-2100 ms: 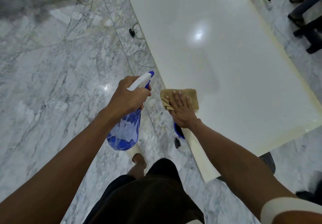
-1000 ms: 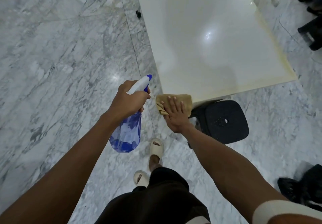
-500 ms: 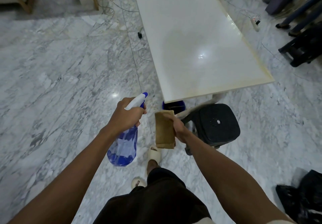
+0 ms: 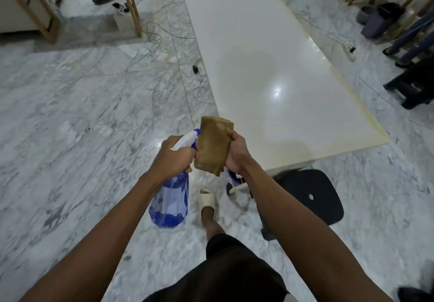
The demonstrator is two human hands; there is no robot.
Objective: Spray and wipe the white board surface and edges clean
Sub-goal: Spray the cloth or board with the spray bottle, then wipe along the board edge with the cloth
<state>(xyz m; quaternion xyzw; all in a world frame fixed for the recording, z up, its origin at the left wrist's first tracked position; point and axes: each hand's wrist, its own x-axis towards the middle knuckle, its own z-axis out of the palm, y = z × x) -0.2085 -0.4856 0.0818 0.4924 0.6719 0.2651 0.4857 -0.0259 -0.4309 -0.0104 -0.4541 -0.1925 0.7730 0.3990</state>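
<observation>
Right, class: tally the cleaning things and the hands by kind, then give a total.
Hands: 2, left and right
Spray bottle: 1
Brown cloth: 1
White board: 1
Total: 5

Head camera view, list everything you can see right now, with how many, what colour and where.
white board: one, white with yellowed edges, raised off the floor, ahead
spray bottle: one, clear blue with a white head, in the left hand
cloth: one, tan, folded, in the right hand
stool: one, black, below the board's near end
marble floor: grey-white, all around
cables: several, on the floor, far left of the board
power strip: one, white, right of the board
wooden frames: light wood, far left and far right
sandal: one, cream, on the person's foot
left hand: grips the bottle
right hand: holds the cloth
</observation>
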